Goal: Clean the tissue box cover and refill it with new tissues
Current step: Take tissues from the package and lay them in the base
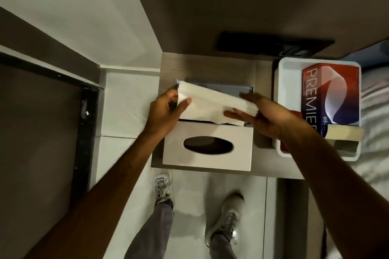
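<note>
Left hand point(166, 109): clamped on the tissue stack point(210, 104).
Right hand point(259, 115): pinching its other end.
Risk: loose sheets (bottom one sagging) could snag and crumple entering the cover point(207, 147).

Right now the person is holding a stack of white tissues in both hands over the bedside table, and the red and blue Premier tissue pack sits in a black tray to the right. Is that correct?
Not quite: the tray is white, not black, as the head view shows. The rest holds: the left hand and right hand hold the stack of white tissues over the bedside table, and the Premier tissue pack sits in that tray on the right.
</note>
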The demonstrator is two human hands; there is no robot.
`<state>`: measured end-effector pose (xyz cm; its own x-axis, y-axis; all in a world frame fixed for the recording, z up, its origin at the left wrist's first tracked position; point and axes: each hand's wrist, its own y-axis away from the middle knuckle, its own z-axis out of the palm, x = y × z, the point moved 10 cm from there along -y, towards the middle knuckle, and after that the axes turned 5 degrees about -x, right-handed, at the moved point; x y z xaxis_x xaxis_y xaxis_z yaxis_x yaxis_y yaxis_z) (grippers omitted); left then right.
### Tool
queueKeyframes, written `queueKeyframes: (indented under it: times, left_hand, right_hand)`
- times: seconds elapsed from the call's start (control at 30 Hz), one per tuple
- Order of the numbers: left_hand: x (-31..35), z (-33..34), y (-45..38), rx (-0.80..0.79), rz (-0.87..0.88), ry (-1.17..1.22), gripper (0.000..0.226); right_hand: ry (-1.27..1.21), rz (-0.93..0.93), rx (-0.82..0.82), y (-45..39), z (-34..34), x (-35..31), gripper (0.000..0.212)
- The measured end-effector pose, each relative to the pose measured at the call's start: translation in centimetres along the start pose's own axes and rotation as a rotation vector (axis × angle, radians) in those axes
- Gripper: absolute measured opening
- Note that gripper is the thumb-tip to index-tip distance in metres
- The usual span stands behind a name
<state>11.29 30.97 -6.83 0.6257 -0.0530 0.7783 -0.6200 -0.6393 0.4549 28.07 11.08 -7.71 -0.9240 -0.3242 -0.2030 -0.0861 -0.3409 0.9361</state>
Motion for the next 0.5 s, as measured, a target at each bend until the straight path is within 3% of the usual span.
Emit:
queueKeyframes:
  times: [0.07, 0.17, 0.23, 0.33, 0.5]
  left_hand:
    - [-1.2, -0.3, -0.7, 0.082, -0.050, -0.037, 0.025]
    - [-2.9, -0.1, -1.9, 0.131, -0.147, -0.094, 0.036]
    - [-3.4, 0.5, -2.5, 0.118, -0.193, -0.143, 0.033]
    - [-3.4, 1.4, -3.1, 0.107, -0.204, -0.202, 0.026]
    - [-2.5, 1.9, -3.2, 0.132, -0.164, -0.254, 0.016]
  right_hand:
    - [-0.025, -0.020, -0.004, -1.2, -0.1, -0.5, 0.041]
    - [0.016, -0.117, 0.039, -3.0, -0.6, -1.3, 0.039]
    - [0.195, -0.219, 0.115, -4.1, -1.3, -1.8, 0.033]
    - [0.607, -0.353, 0.356, -5.3, -2.9, -3.0, 0.028]
    - [0.873, -0.481, 0.567, -6.1, -3.8, -4.1, 0.026]
